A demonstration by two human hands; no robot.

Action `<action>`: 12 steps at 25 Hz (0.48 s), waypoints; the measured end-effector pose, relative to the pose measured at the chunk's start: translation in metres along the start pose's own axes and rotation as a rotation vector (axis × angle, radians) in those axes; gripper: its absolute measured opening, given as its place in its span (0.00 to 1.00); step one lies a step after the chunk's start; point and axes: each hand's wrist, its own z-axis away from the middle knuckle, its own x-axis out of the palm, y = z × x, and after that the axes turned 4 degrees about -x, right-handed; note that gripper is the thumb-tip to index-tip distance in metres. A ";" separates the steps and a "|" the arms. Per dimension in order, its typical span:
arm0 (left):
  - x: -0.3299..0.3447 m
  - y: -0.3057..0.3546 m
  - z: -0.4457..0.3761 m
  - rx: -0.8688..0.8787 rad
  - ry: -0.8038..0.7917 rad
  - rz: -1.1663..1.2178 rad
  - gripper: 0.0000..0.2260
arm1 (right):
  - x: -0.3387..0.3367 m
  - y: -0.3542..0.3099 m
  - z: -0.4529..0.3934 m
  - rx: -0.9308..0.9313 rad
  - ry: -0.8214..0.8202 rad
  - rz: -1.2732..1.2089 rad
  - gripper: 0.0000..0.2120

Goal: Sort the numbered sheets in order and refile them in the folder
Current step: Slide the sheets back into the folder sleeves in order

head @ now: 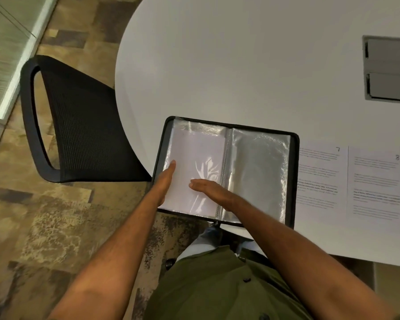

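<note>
A black zip folder (295, 181) lies open at the near edge of the white table, with clear plastic sleeves on both sides. The left sleeve (194, 153) holds a white sheet seen from its blank side. My left hand (165, 181) lies flat with straight fingers along the left edge of that sleeve. My right hand (209, 189) presses flat on the lower part of the same sleeve, close to the spine. The right sleeve (259, 172) looks empty. To the right of the folder lie two printed sheets, one marked 7 (319, 179) and one marked 8 (376, 183).
The white table (240, 65) has a rounded left end, and a grey cable hatch (388, 68) is set into it at far right. A black mesh chair (79, 125) stands to the left of the table on patterned carpet. The folder's near left corner overhangs the table edge.
</note>
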 end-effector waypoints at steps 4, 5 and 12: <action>-0.007 -0.025 -0.023 0.097 0.227 -0.317 0.17 | -0.001 0.015 -0.006 -0.008 0.018 0.152 0.27; -0.008 -0.030 -0.026 0.093 0.261 -0.374 0.17 | -0.002 0.018 -0.007 -0.019 0.024 0.172 0.26; 0.004 -0.042 -0.027 0.165 0.494 -0.744 0.14 | -0.033 0.036 0.010 -0.156 0.225 0.231 0.18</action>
